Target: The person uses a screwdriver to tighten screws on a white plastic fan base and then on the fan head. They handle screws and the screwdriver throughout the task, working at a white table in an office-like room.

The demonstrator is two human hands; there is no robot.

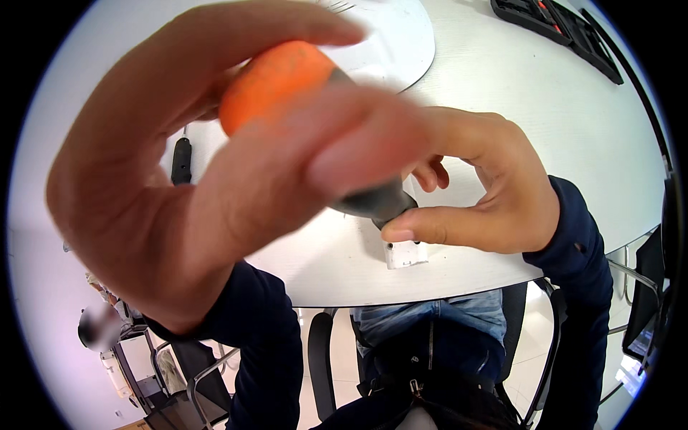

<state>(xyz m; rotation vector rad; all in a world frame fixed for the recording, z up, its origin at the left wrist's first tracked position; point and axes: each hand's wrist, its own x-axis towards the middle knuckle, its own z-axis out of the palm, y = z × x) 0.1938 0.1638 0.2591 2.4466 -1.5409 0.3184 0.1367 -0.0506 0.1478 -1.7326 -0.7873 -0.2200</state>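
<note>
Close to the camera, my left hand (136, 165) is closed around the handle of an orange and black screwdriver (269, 79), its thumb and forefinger blurred. The tool slants down toward the table, with its black lower end by my right hand. There my right hand (494, 193) pinches the neck between thumb and fingers. Just below that thumb a small white block (407, 256) with dark holes shows near the table's front edge. The screwdriver's tip is hidden, so I cannot tell whether it touches the block.
On the white table (516, 93) lies a black-handled tool (182, 160) at the left. A pale rounded board (401, 36) is at the far side, an open black tool case (562, 25) at the far right. Chairs (634, 308) stand around; another person (100, 326) appears at lower left.
</note>
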